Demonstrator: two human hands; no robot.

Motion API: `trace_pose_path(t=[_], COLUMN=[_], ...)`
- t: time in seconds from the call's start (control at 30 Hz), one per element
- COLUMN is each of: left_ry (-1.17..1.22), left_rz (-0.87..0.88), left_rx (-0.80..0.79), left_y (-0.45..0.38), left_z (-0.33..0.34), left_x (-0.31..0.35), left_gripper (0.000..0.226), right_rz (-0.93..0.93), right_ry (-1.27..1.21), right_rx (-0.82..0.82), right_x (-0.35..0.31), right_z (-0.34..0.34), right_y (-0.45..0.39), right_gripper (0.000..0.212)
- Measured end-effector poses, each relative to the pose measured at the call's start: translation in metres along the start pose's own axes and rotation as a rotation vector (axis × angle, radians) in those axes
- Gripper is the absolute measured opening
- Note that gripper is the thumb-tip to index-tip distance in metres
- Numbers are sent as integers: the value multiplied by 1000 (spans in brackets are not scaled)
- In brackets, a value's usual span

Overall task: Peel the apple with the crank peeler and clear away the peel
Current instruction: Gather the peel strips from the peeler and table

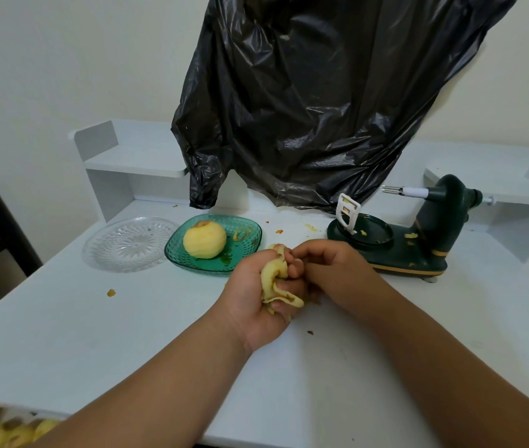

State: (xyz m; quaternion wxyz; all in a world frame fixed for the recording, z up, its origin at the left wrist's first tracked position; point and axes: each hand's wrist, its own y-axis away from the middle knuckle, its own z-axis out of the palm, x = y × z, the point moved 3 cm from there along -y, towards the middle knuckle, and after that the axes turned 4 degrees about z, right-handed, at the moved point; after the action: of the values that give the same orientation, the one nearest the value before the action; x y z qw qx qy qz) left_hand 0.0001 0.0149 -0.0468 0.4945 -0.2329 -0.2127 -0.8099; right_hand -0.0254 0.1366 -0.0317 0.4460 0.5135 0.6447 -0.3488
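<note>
While the left hand (256,295) curls its fingers around a limp, pale yellow bundle of apple peel (277,282), the right hand (328,266) meets it from the side, fingertips bent and touching the same bundle. Both hover over the smooth white table (95,334). One peeled apple (204,239), round and matte, sits in a dimpled green glass dish (250,232). One clear cut-glass plate (127,244) lies just beside it. One dark green crank peeler (418,234), with its pronged fork bare, stands to the right. One crinkled black plastic bag (305,98) hangs behind. Small peel scraps (111,292) dot the table.
</note>
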Motion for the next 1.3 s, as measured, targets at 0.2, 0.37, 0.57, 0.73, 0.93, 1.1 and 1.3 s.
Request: trace_pose_path(t=[0.2, 0.37, 0.57, 0.73, 0.93, 1.1, 1.3], left_ry=[54, 64, 134, 214, 169, 124, 120], left_rz=[27, -50, -54, -24, -8, 26, 55], left_rx=[118, 101, 91, 64, 0, 23, 102], left_y=[-3, -8, -8, -8, -6, -6, -8], left_z=[-5, -8, -12, -17, -9, -6, -10], left_x=[1, -4, -2, 0, -1, -1, -1], left_gripper=[11, 14, 29, 35, 27, 13, 17], right_rz=[-486, -626, -491, -478, -532, -485, -529], right_ry=[244, 338, 238, 219, 177, 130, 167], right_rx=[353, 213, 59, 104, 297, 331, 381], right_x=[-17, -24, -22, -21, -18, -11, -13], right_z=[-5, 8, 15, 12, 7, 5, 3], right_y=[9, 22, 24, 22, 19, 13, 13], right_gripper=[19, 37, 44, 38, 34, 49, 42])
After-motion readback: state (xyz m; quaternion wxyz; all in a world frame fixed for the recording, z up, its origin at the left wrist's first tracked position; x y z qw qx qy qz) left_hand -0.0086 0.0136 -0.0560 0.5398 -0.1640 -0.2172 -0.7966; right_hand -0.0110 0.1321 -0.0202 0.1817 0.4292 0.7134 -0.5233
